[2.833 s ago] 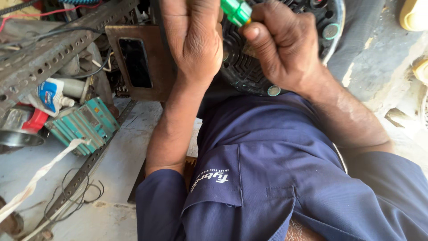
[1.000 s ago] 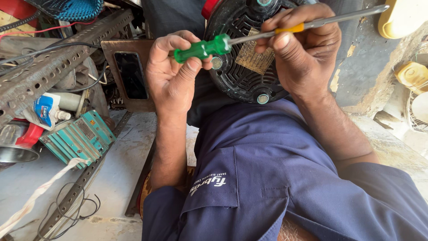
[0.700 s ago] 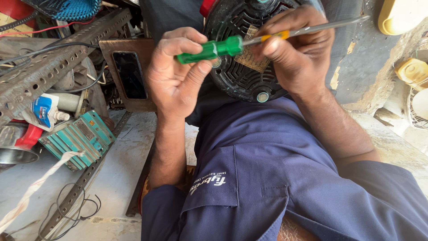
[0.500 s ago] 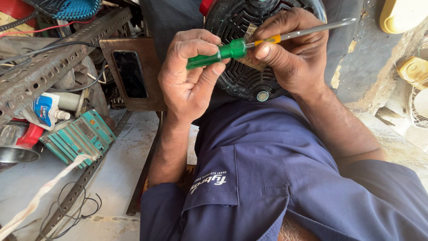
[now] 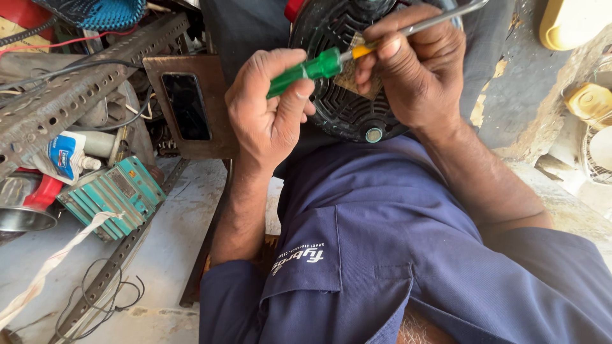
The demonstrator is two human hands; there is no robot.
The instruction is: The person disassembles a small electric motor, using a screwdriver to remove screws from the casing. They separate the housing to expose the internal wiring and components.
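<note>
A screwdriver (image 5: 306, 71) with a green handle, a yellow collar and a long steel shaft lies across both hands, tilted up to the right. My left hand (image 5: 268, 111) grips the green handle with fingers and thumb curled around it. My right hand (image 5: 417, 64) pinches the shaft just past the yellow collar. Behind the hands a round black motor housing (image 5: 338, 108) with a ribbed grille rests on my lap, partly hidden by both hands. Blue work clothing covers my arms and body below.
A brown plate (image 5: 188, 105) with a dark rectangular opening leans left of the housing. Perforated metal angle bars (image 5: 70, 95), a teal finned part (image 5: 115, 194), a white glue bottle (image 5: 64, 156), wires and a steel bowl crowd the left. Yellow plastic objects (image 5: 570, 22) lie at the right.
Both hands came off the housing and now hold the screwdriver across them. Over the last second the left hand slid closer to the right along the handle.
</note>
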